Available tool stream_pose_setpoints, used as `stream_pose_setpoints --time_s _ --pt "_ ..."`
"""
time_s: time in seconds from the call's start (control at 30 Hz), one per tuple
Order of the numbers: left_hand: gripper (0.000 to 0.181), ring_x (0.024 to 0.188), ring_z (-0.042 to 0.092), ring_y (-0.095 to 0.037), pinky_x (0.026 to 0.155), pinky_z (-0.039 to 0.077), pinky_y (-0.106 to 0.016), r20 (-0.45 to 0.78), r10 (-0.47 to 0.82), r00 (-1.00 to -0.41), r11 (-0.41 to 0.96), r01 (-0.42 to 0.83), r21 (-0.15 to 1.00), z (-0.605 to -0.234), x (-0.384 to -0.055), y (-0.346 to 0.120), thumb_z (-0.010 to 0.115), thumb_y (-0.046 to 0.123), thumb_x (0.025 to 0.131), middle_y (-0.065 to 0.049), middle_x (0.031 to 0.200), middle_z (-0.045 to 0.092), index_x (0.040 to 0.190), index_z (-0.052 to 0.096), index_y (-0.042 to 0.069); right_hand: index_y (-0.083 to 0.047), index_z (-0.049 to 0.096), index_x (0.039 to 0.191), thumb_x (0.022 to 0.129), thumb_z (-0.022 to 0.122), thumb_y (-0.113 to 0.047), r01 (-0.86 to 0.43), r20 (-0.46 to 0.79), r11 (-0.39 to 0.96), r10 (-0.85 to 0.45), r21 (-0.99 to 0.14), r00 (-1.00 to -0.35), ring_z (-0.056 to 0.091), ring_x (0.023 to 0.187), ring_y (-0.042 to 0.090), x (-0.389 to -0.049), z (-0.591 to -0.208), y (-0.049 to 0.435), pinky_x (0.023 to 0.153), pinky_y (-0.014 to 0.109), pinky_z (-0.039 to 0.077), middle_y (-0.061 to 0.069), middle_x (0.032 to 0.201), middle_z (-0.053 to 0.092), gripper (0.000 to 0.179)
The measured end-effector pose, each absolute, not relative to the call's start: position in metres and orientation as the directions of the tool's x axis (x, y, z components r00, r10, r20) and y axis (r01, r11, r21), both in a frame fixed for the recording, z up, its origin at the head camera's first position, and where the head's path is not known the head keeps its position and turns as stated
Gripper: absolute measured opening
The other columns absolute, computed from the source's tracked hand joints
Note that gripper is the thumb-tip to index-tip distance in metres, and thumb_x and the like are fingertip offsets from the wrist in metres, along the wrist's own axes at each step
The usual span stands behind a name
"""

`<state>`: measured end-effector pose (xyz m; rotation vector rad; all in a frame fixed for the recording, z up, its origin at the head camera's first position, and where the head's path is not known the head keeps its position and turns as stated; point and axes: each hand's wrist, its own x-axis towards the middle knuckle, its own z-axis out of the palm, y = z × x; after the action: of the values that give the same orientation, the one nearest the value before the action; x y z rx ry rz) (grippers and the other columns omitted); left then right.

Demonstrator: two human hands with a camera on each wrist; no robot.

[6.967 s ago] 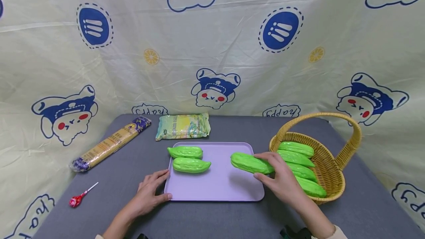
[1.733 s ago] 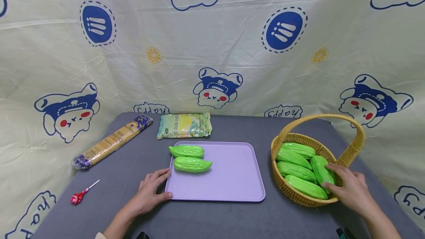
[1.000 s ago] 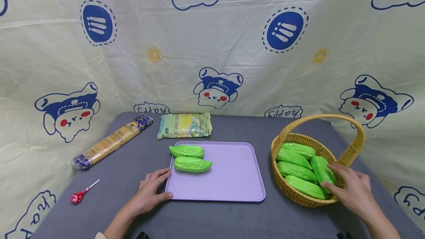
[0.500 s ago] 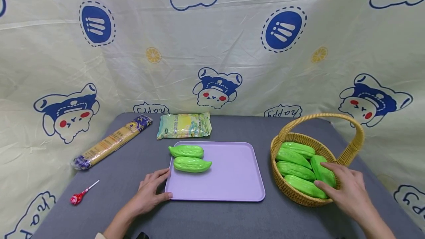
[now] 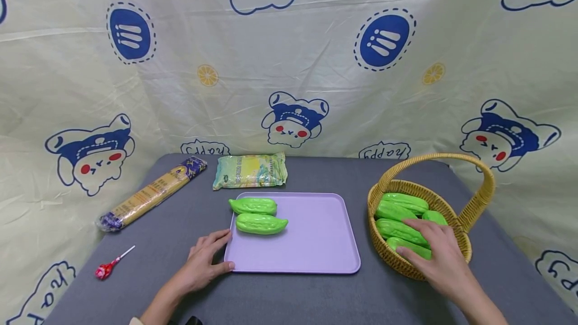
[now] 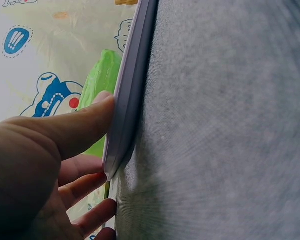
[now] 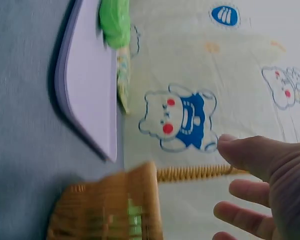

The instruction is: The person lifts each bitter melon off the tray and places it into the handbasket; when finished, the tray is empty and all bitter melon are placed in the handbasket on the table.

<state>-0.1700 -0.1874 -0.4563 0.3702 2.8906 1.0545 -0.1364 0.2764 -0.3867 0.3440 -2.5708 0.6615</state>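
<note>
Two green bitter melons lie side by side at the left end of a purple tray. My left hand rests against the tray's left edge, with straight fingers and the thumb touching the rim in the left wrist view. Over the wicker basket, my right hand hovers with thumb and fingers spread. Nothing is between them in the right wrist view. Several bitter melons lie inside the basket, and the right hand partly covers the rightmost bitter melon.
A long clear-and-blue packet lies at the left, and a green-yellow pouch behind the tray. A red lollipop is at the front left. The basket's tall handle arches up at the right. A printed curtain hangs behind the table.
Earlier my right hand held a bitter melon over the tray; that bitter melon now lies in the basket's right side. The hand has let go and shifted left. The left hand stays put.
</note>
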Motion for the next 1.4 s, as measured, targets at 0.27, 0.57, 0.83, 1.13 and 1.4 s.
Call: stream_pose_setpoints --time_s 0.27,0.57,0.83,1.13,1.4 --pt "0.069 0.126 0.038 -0.029 0.095 0.027 -0.053 0.033 0.231 -0.972 0.741 0.198 0.642 -0.455 -0.169 -0.187 0.074 0.034 0.078 -0.005 0.144 0.046 0.137 0.049 0.008 -0.007 0.063 0.115 0.063 0.084 -0.009 -0.51 0.624 0.79 -0.216 -0.34 -0.751 0.043 0.1 0.017 -0.14 -0.388 0.248 0.085 0.031 0.026 0.011 0.111 0.063 0.056" --pt "0.069 0.126 0.038 -0.029 0.095 0.026 -0.053 0.033 0.234 -0.972 0.738 0.199 0.645 -0.454 -0.17 -0.187 0.074 0.033 0.078 -0.005 0.144 0.045 0.137 0.049 0.008 -0.01 0.062 0.117 0.064 0.083 -0.006 -0.555 0.622 0.742 -0.242 -0.376 -0.745 0.047 0.106 0.012 -0.147 -0.392 0.222 0.091 0.017 0.029 0.006 0.112 0.063 0.057" --pt "0.068 0.125 0.039 -0.028 0.095 0.027 -0.052 0.037 0.233 -0.972 0.74 0.201 0.642 -0.454 -0.17 -0.187 0.074 0.032 0.079 -0.005 0.144 0.045 0.137 0.049 0.008 -0.011 0.062 0.118 0.068 0.082 -0.009 -0.558 0.593 0.719 -0.251 -0.415 -0.765 0.05 0.107 0.014 -0.152 -0.399 0.204 0.092 0.014 0.031 0.004 0.114 0.063 0.054" --pt "0.068 0.123 0.041 -0.029 0.094 0.028 -0.05 0.069 0.24 -0.968 0.743 0.229 0.629 -0.455 -0.169 -0.187 0.074 0.034 0.077 -0.006 0.142 0.047 0.136 0.051 0.007 -0.01 0.062 0.117 0.069 0.082 -0.012 -0.591 0.574 0.685 -0.301 -0.426 -0.762 0.054 0.104 0.014 -0.161 -0.406 0.184 0.086 0.028 0.043 0.0 0.112 0.063 0.052" --pt "0.069 0.122 0.041 -0.028 0.093 0.028 -0.049 0.061 0.236 -0.97 0.74 0.22 0.636 -0.454 -0.168 -0.187 0.075 0.034 0.077 -0.006 0.142 0.048 0.136 0.051 0.007 -0.012 0.061 0.118 0.071 0.081 -0.02 -0.63 0.553 0.649 -0.365 -0.426 -0.749 0.056 0.105 0.014 -0.169 -0.412 0.164 0.085 0.035 0.047 -0.002 0.113 0.063 0.051"
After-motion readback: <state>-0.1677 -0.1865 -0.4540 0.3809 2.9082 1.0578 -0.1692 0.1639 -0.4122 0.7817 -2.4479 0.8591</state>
